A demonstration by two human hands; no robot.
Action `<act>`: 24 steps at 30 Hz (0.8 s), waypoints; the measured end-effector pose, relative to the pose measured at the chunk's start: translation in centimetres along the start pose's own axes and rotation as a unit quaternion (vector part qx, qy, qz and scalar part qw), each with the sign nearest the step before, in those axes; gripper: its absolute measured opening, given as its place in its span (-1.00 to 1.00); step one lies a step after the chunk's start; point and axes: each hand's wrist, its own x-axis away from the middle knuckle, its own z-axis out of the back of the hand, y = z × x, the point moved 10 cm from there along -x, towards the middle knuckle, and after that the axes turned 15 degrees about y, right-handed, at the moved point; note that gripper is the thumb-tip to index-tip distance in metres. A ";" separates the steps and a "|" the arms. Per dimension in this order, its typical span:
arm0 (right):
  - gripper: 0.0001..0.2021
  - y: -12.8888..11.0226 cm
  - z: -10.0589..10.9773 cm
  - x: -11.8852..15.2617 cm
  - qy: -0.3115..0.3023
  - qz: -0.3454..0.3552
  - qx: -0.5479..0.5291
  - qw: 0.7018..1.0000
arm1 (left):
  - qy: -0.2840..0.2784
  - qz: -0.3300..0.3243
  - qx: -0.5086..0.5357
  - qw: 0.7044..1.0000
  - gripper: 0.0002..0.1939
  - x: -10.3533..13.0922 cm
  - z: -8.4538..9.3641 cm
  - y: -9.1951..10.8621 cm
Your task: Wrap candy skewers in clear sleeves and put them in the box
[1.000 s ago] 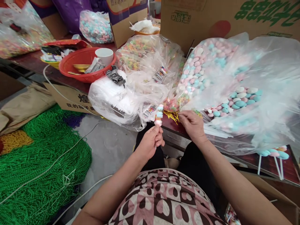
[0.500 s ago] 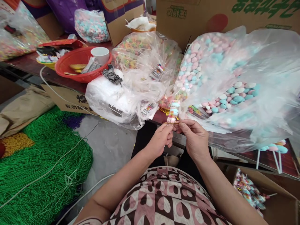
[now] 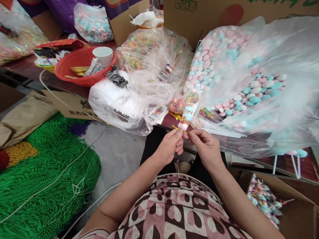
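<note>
A small clear packet of pastel candies (image 3: 188,114) stands upright at the table's front edge, its lower end pinched by my left hand (image 3: 171,142). My right hand (image 3: 204,146) is just right of it, thumb and forefinger closed on a thin gold twist tie (image 3: 190,132) that crosses the packet's neck. The tie's other end sticks out above my left fingers. Behind the packet lies a large open bag of pink, blue and white candies (image 3: 254,94). To its left is a plastic bag with white wrappers (image 3: 112,99).
A red basket (image 3: 62,64) with a white cup (image 3: 103,55) sits at the back left. Green cords (image 3: 50,179) are heaped on the floor at left. At lower right, a cardboard box (image 3: 296,212) holds wrapped candies.
The gold tie's left end now sticks up above my left fingers, and the packet leans slightly more to the right. My right hand has shifted slightly left. The view has tilted a little.
</note>
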 end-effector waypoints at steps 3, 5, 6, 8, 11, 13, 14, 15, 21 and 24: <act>-0.79 0.7 -0.1 -0.1 -0.014 -0.018 -0.026 0.999 | -0.070 0.053 0.017 0.996 -0.63 0.8 -1.2 -1.0; -0.77 0.8 -0.4 -0.1 -0.039 -0.026 -0.050 0.998 | -0.103 0.086 0.027 0.991 -0.64 1.3 -1.7 -1.7; -0.78 0.7 -0.7 -0.1 -0.058 -0.028 -0.060 0.996 | -0.113 0.098 0.034 0.988 -0.64 1.6 -1.9 -1.9; -0.79 0.1 -1.2 0.2 -0.112 -0.038 -0.077 0.990 | -0.129 0.125 0.051 0.982 -0.65 2.1 -2.1 -2.2; -0.68 -0.7 -2.1 1.2 -0.207 -0.069 -0.107 0.970 | -0.176 0.181 0.083 0.964 -0.67 3.2 -2.9 -2.7; -0.66 -0.9 -2.4 1.7 -0.249 -0.079 -0.113 0.959 | -0.211 0.218 0.106 0.947 -0.67 3.8 -3.4 -2.9; -0.68 -0.8 -2.5 1.8 -0.255 -0.076 -0.109 0.958 | -0.221 0.230 0.117 0.941 -0.67 4.0 -3.5 -3.0; -0.71 -0.5 -2.4 1.8 -0.251 -0.067 -0.102 0.960 | -0.225 0.237 0.126 0.937 -0.67 4.0 -3.6 -3.1; -0.82 -0.5 0.0 0.3 -0.078 0.093 0.024 0.992 | -0.184 0.196 0.101 0.958 -0.68 2.7 -3.1 -3.2; -0.81 -2.7 0.9 0.6 -0.011 0.216 0.139 0.966 | -0.099 0.115 0.042 0.988 -0.62 1.1 -2.1 -2.6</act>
